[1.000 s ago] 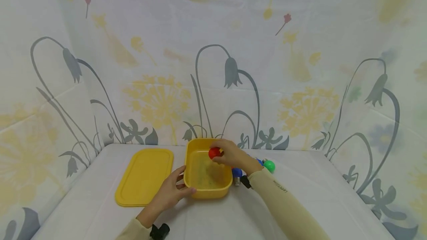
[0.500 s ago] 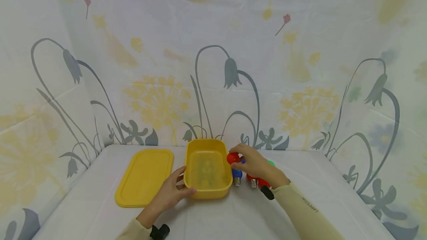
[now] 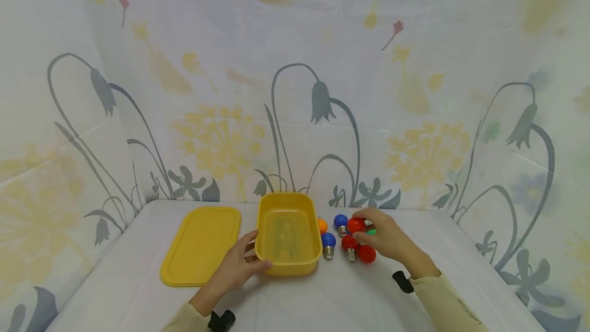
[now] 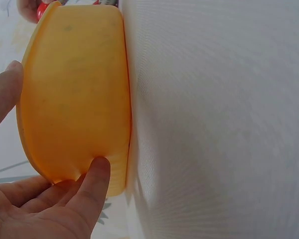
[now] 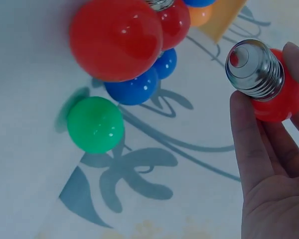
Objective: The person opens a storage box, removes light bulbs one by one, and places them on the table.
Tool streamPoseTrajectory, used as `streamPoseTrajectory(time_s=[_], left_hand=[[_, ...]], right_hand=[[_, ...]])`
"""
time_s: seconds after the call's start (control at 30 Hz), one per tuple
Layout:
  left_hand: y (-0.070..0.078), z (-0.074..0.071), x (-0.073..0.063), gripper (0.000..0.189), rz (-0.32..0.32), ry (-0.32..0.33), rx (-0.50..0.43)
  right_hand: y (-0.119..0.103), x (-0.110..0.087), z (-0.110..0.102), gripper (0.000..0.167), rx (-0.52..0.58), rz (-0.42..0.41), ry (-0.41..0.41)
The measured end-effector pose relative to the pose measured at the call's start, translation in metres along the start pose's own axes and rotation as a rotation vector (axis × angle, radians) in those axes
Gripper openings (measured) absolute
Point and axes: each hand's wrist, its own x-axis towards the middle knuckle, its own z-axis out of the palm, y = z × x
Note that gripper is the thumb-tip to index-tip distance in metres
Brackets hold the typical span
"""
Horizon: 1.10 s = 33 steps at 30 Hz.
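My left hand [image 3: 239,263] holds the yellow plastic container [image 3: 291,269] at its near left corner, with the thumb at the rim and fingers against the wall [image 4: 74,94]. A red light bulb [image 3: 356,225] is pinched in my right hand [image 3: 387,234], above a group of bulbs right of the container. The right wrist view shows the held bulb's metal screw base [image 5: 256,72] pointing away from the palm. Beneath and around that hand lie two blue bulbs [image 3: 328,240], two red bulbs [image 3: 350,243], an orange bulb [image 3: 322,226] and a partly hidden green bulb [image 5: 95,124].
A flat yellow lid [image 3: 201,245] lies left of the container on the white tablecloth [image 3: 295,304]. Behind the table hangs a flower-patterned cloth [image 3: 221,65], which also runs along both sides.
My right hand has carried the red bulb from over the container rightward to above the other bulbs, leaving more of them visible. The left hand has stayed on the container.
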Motion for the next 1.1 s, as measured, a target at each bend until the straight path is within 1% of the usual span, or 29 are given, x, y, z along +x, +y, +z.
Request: streamPoseTrajectory(time_s=[0.13,0.27,0.4,0.57,0.8,1.0,1.1], left_hand=[[0.000,0.000,0.000,0.098,0.006,0.001,-0.002],[-0.001,0.000,0.000,0.098,0.002,0.003,0.002],[-0.002,0.000,0.000,0.095,-0.002,0.003,0.006],[-0.001,0.000,0.001,0.095,-0.004,-0.002,-0.004],[0.000,0.000,0.001,0.095,-0.005,0.000,-0.009],[0.001,0.001,0.001,0.095,-0.007,0.005,0.011],[0.001,0.001,0.001,0.094,-0.011,0.006,0.008]], right_hand=[[0.009,-0.012,-0.006,0.040,-0.003,0.004,0.033],[0.018,-0.023,-0.009,0.040,-0.002,0.026,0.061],[0.025,-0.033,-0.011,0.039,0.022,0.076,0.068],[0.035,-0.044,-0.009,0.040,0.072,0.159,0.045],[0.047,-0.049,-0.003,0.039,0.088,0.244,0.018],[0.058,-0.049,0.002,0.040,0.073,0.281,0.000],[0.062,-0.048,0.004,0.040,0.068,0.286,-0.010]])
